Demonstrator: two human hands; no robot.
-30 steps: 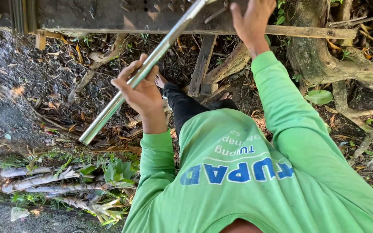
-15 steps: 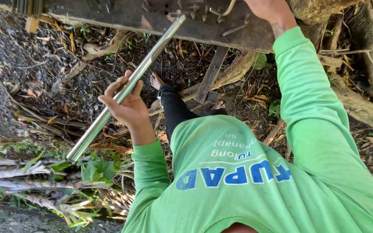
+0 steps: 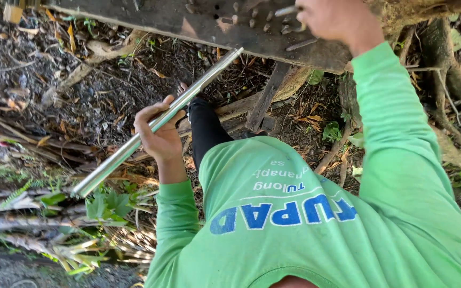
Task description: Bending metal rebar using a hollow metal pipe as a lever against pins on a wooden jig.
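the left hand is wrapped around a long silvery metal tube near its middle, its far end touching the dark nail-studded plank. the tube looks rigid, smooth and likely slippery (probably light if hollow), so a mid-length grip balances it. the right hand rests curled on the plank by the bent nails; whether it grasps one i cannot tell. the green shirt bears blue lettering across the chest.
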